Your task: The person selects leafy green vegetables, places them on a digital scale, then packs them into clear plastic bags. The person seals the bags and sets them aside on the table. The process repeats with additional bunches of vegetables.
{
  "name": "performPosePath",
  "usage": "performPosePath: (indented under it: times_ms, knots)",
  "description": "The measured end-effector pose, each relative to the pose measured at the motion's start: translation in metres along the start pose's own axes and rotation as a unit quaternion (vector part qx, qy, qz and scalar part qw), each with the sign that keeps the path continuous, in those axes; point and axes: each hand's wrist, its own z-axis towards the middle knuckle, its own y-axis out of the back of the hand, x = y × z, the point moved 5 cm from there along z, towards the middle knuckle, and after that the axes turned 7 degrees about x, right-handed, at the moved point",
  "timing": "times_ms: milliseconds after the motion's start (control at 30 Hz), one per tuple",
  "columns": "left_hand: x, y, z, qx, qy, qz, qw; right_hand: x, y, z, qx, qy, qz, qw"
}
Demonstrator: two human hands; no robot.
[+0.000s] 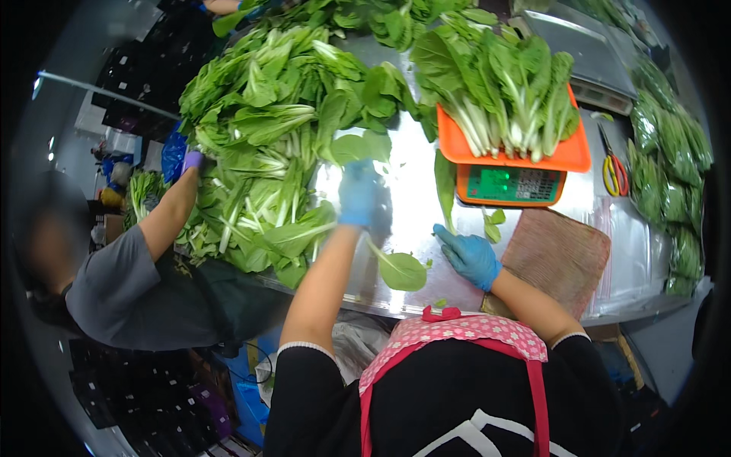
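My left hand [358, 193], in a blue glove and blurred, is over the metal table beside the large heap of leafy greens [274, 143]; broad leaves lie at its fingertips, and I cannot tell whether it grips them. My right hand [465, 256], also gloved in blue, rests low over the table. Its fingertips are at the stem end of a long green leaf [445, 183]; whether they pinch it is unclear. A bunch of leafy greens [508, 97] lies in the orange tray [517, 161] of a digital scale [511, 185]. A loose leaf [402, 271] lies between my hands.
Scissors [615, 171] with red and yellow handles lie right of the scale. A brown cloth [551, 257] and clear plastic bags [631, 257] are nearer me. Bagged greens [674, 154] line the right edge; a second scale [582, 51] stands behind. A co-worker's gloved hand [193, 160] touches the heap's left side.
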Motion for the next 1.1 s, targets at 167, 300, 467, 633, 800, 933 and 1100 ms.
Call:
performPosePath:
  times_ms: [167,300,467,633,800,933,1100]
  knots:
    - [-0.035,0.067,0.072,-0.100,0.086,-0.206,0.970,0.005,0.002,0.001,-0.018,0.029,-0.014,0.999]
    - [-0.012,0.084,0.141,-0.162,0.196,-0.279,0.926,0.006,0.003,0.001,-0.013,0.033,-0.029,0.999]
    - [-0.009,0.095,0.176,-0.185,0.154,-0.332,0.912,0.008,0.007,0.001,-0.026,0.047,-0.020,0.998]
    - [0.040,0.109,0.179,-0.103,0.058,-0.348,0.930,0.008,0.008,0.003,-0.022,0.046,-0.002,0.999]
    - [-0.014,0.060,0.037,-0.096,0.087,-0.217,0.968,0.010,0.014,0.009,-0.020,0.009,0.076,0.997]
    - [0.026,0.046,-0.053,0.000,0.055,-0.032,0.998,0.041,0.029,0.060,-0.060,0.033,0.164,0.984]
    - [0.015,0.012,-0.127,0.004,-0.013,-0.015,1.000,0.071,0.029,0.106,0.028,0.109,0.126,0.986]
